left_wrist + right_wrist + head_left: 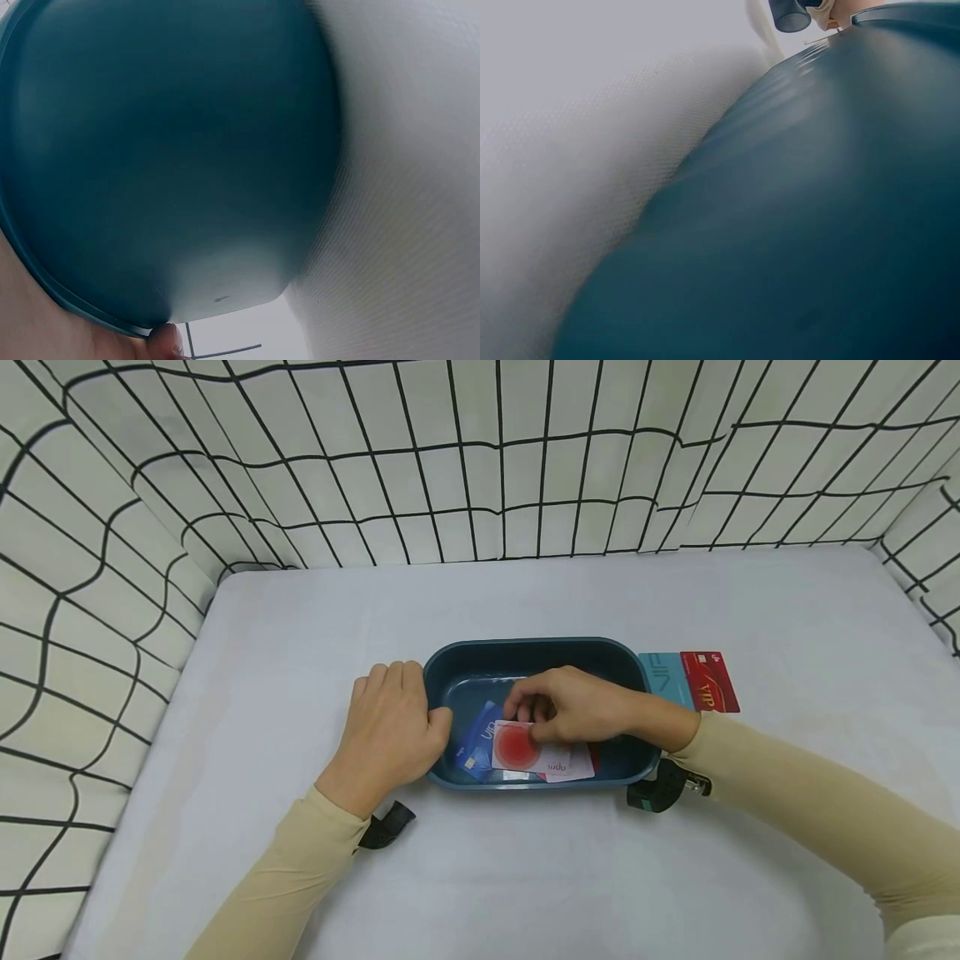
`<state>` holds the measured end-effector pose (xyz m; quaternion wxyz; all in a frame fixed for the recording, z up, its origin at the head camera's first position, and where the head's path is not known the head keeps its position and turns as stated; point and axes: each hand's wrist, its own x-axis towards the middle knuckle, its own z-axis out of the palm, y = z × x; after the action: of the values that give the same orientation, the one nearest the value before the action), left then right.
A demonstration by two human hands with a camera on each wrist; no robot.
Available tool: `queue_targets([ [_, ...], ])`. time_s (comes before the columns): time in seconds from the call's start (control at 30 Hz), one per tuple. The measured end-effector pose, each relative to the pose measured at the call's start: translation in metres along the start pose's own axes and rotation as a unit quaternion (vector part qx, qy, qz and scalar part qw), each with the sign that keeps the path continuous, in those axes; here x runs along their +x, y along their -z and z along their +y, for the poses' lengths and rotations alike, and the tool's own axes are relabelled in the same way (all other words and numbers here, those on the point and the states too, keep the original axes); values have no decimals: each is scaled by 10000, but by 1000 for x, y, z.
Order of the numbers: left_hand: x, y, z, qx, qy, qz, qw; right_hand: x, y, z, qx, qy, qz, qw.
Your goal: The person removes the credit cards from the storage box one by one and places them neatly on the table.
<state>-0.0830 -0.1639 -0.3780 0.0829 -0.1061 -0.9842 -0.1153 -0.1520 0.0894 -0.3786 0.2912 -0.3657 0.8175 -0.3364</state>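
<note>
Right grip (581, 702) low inside tray (525, 658)

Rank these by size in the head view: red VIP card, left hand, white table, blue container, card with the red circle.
1. White table
2. Blue container
3. Left hand
Smallest, too alike to rank: red VIP card, card with the red circle.

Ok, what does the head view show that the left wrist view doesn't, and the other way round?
Only the head view: inside the blue tray, the right grip at a red-circled card, near a blue VIP card; outside it, a teal card and a red card.

Only the left wrist view: the tray's outer end wall up close, with a small dark mark.

Both: the tray, left grip, white tabletop and dark grid lines.
</note>
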Motion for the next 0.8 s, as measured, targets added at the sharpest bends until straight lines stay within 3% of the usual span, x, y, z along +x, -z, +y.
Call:
queue_targets([
  [0.57, 0, 2, 0, 11, 13, 24, 10000, -1, 1, -1, -34, -3, -120, 9999],
  [0.8, 0, 1, 0, -11, 12, -17, 10000, -3, 2, -1, 212, 56, -268, 9994],
])
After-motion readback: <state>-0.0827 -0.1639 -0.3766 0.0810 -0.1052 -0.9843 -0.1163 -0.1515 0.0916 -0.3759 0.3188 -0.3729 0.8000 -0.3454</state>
